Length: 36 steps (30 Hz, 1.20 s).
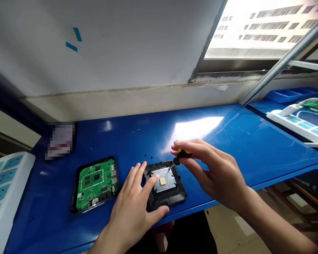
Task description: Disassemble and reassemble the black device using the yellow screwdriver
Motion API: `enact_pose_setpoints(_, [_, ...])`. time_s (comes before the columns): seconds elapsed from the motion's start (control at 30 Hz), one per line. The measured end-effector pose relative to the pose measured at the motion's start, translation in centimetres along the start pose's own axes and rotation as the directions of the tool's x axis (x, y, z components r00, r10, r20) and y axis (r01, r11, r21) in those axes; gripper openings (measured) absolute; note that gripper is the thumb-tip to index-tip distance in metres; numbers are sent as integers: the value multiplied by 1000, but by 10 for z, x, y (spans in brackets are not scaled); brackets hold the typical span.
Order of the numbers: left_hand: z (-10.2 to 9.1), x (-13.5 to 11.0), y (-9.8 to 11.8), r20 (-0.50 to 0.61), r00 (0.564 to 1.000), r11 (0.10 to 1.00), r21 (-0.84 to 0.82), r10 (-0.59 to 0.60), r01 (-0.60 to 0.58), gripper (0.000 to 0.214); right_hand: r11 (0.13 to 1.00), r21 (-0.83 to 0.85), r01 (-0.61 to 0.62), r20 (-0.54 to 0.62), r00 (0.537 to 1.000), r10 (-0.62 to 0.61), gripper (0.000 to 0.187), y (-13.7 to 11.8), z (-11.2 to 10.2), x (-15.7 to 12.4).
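A black square case half (175, 193) with a grey metal plate and a small tan pad in its middle lies near the front edge of the blue bench (228, 141). My left hand (132, 208) rests flat on its left side, fingers spread over the rim and thumb along the front edge. My right hand (212, 169) grips a small screwdriver with a yellow and black handle (182, 154), its tip down at the case's far right corner. To the left lies a second black case half holding a green circuit board (96, 183).
A white power strip with blue sockets (2, 190) sits at the far left. Another power strip (299, 123) and a blue tray (291, 94) lie at the right. Tiny dark screws (148, 155) are scattered behind the case. A wall and window sill stand behind the bench.
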<state>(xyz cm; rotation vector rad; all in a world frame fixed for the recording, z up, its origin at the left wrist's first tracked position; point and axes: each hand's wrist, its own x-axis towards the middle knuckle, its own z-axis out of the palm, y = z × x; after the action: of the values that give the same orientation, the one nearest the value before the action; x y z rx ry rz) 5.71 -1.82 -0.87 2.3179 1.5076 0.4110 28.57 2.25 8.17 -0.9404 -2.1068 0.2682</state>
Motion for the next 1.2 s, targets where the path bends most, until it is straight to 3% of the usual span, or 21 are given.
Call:
enact_pose_setpoints(0.27, [2,0,-1,-16,1000,1000,10,1,-1,60,995,-57,-80,-103,992,74,19,-3,1,6])
enact_pose_setpoints(0.4, [3,1,-3,-18,1000,1000,18,9,-8,59,984,-135,-114,-164,982,92,17,0,4,4])
enact_pose_setpoints(0.67, [2,1,-2,-32,999,1000,14,24,-24,58,994,30,-109,-19,994,109,36,-1,1,4])
enact_pose_setpoints(0.8, [3,1,-2,-49,999,1000,17,22,-21,59,989,51,-142,38,989,140,35,4,-3,3])
enact_pose_setpoints(1.2, [5,0,-7,-44,997,997,58,59,-56,60,994,102,-33,-26,999,36,28,1,3,3])
